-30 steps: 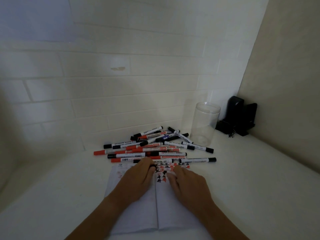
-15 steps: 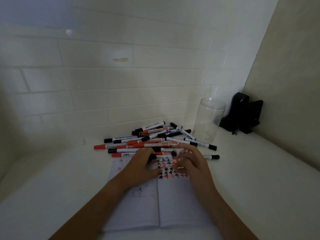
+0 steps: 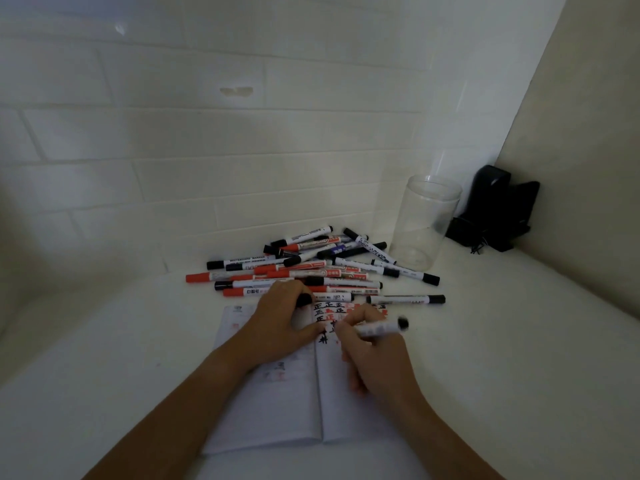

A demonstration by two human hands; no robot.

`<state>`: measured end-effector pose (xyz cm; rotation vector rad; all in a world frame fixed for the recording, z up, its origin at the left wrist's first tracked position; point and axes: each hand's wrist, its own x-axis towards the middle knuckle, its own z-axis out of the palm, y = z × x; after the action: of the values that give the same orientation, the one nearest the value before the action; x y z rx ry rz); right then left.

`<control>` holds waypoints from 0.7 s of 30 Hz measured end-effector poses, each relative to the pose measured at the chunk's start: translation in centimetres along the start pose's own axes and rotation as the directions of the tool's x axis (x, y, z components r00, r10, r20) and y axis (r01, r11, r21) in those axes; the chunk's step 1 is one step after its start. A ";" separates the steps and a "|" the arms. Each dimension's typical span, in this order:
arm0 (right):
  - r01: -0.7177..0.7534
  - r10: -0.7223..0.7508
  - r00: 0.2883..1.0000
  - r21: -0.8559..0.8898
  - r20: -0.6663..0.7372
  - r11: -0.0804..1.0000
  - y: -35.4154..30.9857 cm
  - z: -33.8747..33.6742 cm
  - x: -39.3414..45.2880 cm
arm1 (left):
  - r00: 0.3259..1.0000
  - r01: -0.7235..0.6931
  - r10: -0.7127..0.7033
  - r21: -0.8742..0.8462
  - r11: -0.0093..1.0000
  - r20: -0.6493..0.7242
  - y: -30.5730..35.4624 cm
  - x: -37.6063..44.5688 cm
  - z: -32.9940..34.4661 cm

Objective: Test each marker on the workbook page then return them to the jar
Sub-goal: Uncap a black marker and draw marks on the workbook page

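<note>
The marker [image 3: 379,329] in play is a white-barrelled one with a black end, pinched in the fingers of the right hand [image 3: 372,344] and angled so its tip comes down on the right-hand page of the open workbook [image 3: 277,410], just under the rows of black and red test characters already there. The left hand [image 3: 280,323] rests on the book near the spine, its fingers curled round a small black cap [image 3: 304,300], which looks to be this marker's own. From where I stand the writing tip itself is hidden behind the fingers, so I cannot tell whether it is touching paper yet. To do this step well, I'd say keep the left hand pressing the page flat, since the book wants to rise at the fold, and make the mark in the bare space below the last row so a faint line can be told from a good one. A short, firm stroke should be enough. The cap ought to go back on until it seats before the marker heads for the clear jar [image 3: 424,223], which stands upright and seemingly empty at the back right, just beyond the pile of markers [image 3: 311,271] lying loose on the white counter [image 3: 519,341]. Reaching over that pile risks rolling some.
</note>
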<state>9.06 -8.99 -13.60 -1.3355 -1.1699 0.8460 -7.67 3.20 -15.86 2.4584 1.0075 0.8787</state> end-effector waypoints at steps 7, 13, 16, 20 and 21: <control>-0.052 0.048 0.997 -0.069 -0.059 0.996 -0.4 0.3 -0.3 | 0.998 0.043 -0.042 -0.029 0.999 0.047 0.6 -0.2 -0.4; -0.059 0.054 0.996 -0.069 -0.072 0.996 -0.6 0.3 -0.3 | 0.994 0.087 -0.085 -0.026 0.996 0.075 0.9 -0.1 -0.5; -0.064 0.059 0.996 -0.078 -0.067 0.995 -0.6 0.3 -0.3 | 0.992 0.099 -0.096 -0.041 0.994 0.081 1.1 -0.1 -0.5; -0.052 0.047 0.998 -0.123 -0.043 0.991 -0.6 0.4 -0.2 | 0.991 0.104 -0.100 -0.048 0.993 0.091 1.0 0.0 -0.4; -0.052 0.047 0.998 -0.131 -0.043 0.990 -0.7 0.4 -0.3 | 0.991 0.105 -0.100 -0.051 0.993 0.092 1.0 0.0 -0.4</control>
<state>8.47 -9.19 -13.04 -1.4878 -1.1827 0.7847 -7.42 2.57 -15.10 2.3539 1.0532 0.7468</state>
